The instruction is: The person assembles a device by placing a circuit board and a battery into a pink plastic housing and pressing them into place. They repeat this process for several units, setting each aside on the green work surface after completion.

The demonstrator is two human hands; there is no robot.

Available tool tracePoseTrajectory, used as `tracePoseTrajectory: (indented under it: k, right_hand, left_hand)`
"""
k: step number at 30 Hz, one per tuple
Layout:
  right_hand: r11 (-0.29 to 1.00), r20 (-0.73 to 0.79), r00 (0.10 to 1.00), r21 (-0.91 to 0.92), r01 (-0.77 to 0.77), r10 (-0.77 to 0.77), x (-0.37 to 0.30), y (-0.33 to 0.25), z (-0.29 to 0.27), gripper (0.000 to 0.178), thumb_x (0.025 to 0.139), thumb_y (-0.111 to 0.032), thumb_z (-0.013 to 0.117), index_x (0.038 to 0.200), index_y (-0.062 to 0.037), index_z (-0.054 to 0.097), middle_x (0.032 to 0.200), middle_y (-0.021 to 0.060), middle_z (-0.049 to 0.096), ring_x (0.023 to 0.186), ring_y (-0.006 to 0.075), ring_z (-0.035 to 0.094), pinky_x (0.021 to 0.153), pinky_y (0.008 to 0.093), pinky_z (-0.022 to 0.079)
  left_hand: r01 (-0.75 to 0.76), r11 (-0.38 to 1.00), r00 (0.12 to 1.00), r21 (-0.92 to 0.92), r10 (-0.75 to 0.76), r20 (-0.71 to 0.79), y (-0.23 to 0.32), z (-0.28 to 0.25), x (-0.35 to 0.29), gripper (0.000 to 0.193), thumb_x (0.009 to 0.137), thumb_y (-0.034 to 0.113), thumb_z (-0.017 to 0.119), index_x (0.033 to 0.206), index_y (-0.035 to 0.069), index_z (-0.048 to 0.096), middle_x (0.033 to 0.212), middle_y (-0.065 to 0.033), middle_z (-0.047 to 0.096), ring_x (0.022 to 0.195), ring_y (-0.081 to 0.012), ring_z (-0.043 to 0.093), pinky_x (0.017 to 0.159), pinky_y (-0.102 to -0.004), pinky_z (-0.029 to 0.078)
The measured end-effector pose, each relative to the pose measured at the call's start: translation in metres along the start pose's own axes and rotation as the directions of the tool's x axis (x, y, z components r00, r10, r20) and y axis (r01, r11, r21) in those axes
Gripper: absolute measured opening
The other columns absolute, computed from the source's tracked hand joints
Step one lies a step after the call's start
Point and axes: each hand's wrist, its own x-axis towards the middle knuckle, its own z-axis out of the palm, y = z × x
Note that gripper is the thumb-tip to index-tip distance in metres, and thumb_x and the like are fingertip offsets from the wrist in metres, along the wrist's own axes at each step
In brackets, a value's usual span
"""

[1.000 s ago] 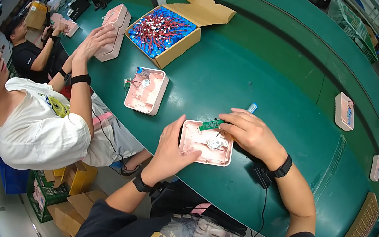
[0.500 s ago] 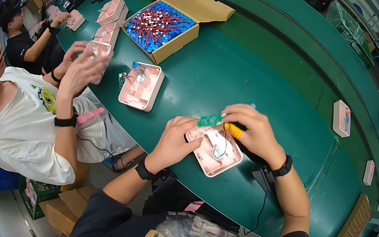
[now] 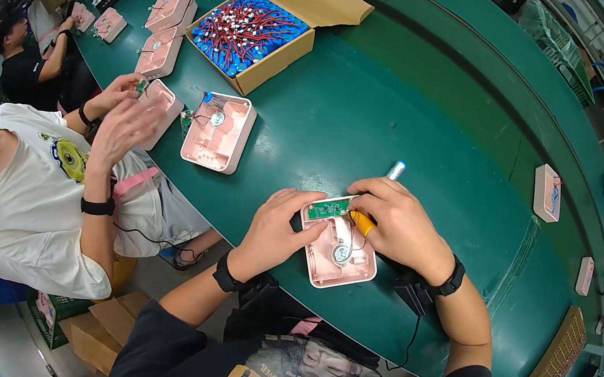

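Observation:
A pink plastic housing [image 3: 319,272] lies open side up on the table in front of me. Wrapped round its left wall, my left hand [image 3: 283,226] has its thumb at the inner edge. A green circuit board [image 3: 328,208] sits along the far end of the housing. At the board's right end, the fingers of my right hand [image 3: 392,220] are pinched together, one in a yellow finger cot [image 3: 362,222]. Thin dark wires run down to a round metal disc [image 3: 341,253] inside. Beyond my right hand juts a blue and silver cylinder [image 3: 396,171]; its lower end is hidden.
Another pink housing [image 3: 240,145] stands left of centre. Behind it, an open cardboard box [image 3: 278,59] holds blue cells with red wires. A co-worker's hand [image 3: 130,118] works over a housing at left. A black device [image 3: 410,296] sits by my right forearm.
The circuit board has gone from tilted above the housing to lying in its far end. The housing has turned straighter. More of the blue and silver cylinder shows. The co-worker's housing has been lowered.

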Motion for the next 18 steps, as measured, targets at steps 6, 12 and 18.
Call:
tracePoseTrajectory:
  k: [6, 12, 18]
  right_hand:
    - [0.993, 0.031, 0.999, -0.109, 0.048, -0.045, -0.001, -0.001, 0.007, 0.017, 0.083, -0.009, 0.081, 0.098, -0.0016, 0.078, 0.116, 0.0101, 0.072, 0.105, 0.0300, 0.069, 0.096, 0.0418, 0.056]
    - [0.993, 0.069, 0.997, -0.114, -0.019, 0.027, 0.000, -0.004, 0.004, 0.018, 0.081, -0.009, 0.082, 0.097, -0.0010, 0.078, 0.115, 0.0108, 0.072, 0.103, 0.0307, 0.069, 0.094, 0.0416, 0.057]
    - [0.994, 0.108, 0.993, -0.101, -0.031, 0.042, -0.002, -0.003, 0.001, 0.016, 0.084, -0.008, 0.079, 0.098, -0.0005, 0.079, 0.115, 0.0122, 0.072, 0.102, 0.0317, 0.069, 0.094, 0.0416, 0.057]
  left_hand:
    - [-0.077, 0.997, 0.995, 0.027, 0.078, -0.061, 0.004, 0.001, 0.001, 0.038, 0.088, 0.013, 0.084, 0.123, 0.004, 0.074, 0.121, -0.0163, 0.077, 0.101, -0.0327, 0.076, 0.091, -0.0402, 0.061]
    - [-0.137, 0.983, 0.990, 0.121, 0.141, -0.021, 0.006, 0.001, -0.001, 0.020, 0.090, 0.011, 0.082, 0.108, 0.003, 0.079, 0.121, -0.0151, 0.077, 0.086, -0.0266, 0.078, 0.075, -0.0349, 0.063]
    - [-0.241, 0.939, 0.967, 0.245, 0.254, -0.026, 0.010, 0.004, 0.002, 0.011, 0.090, 0.010, 0.082, 0.098, 0.003, 0.081, 0.118, -0.0120, 0.077, 0.078, -0.0241, 0.076, 0.069, -0.0335, 0.063]
